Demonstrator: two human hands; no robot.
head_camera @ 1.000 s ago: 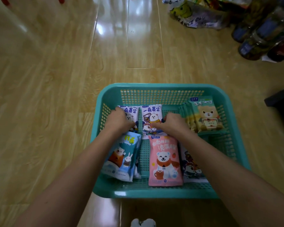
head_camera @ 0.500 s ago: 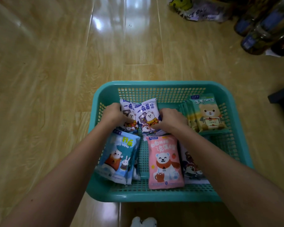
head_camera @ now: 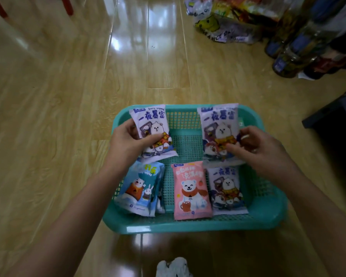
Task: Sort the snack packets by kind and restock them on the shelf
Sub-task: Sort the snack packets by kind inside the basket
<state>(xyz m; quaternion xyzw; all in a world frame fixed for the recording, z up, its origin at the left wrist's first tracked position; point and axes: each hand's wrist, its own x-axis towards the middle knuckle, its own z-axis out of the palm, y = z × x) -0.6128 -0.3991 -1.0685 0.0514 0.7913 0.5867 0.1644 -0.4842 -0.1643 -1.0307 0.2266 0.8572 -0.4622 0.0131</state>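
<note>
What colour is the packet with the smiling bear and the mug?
Pink, with a white bear wearing a red scarf. The head view shows it plainly, lying in the teal basket.

"一夜暴富" on the lilac packets [head_camera: 151, 120]

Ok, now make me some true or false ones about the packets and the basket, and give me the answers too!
1. The left hand holds the left purple packet, and the right hand holds the right purple packet. True.
2. The pink packet is held in a hand. False: it lies in the basket, with no hand on it.
3. The basket is red. False: it is teal green.
4. A blue packet is in the basket. True.
5. The basket stands on a table. False: it stands on the wooden floor.
</note>
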